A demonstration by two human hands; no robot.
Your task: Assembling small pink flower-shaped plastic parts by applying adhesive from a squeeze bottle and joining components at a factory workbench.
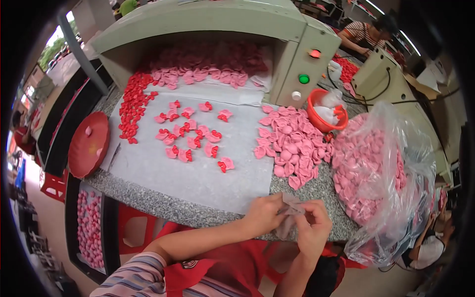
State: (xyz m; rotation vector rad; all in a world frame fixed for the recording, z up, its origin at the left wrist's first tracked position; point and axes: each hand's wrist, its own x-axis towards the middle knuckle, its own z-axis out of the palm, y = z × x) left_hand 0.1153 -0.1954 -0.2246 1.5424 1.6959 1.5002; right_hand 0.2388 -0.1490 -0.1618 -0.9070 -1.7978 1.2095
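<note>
Both my hands, left hand [263, 214] and right hand [312, 228], pinch one pale pink fabric piece [289, 208] at the desk [198, 210] edge, held close for handling, beside the heaped pink pieces [292, 146].

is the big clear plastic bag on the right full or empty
Nearly full: the clear plastic bag bulges with pink pieces and its top is open, beside the loose pink pile on the counter.

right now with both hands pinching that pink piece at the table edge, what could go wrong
The pink piece sits between the left hand and right hand right at the granite table edge, so a slip could drop it to the floor. The pink pile reaches close to that edge and an elbow might sweep pieces off. The clear bag overhangs the corner and could slide.
</note>
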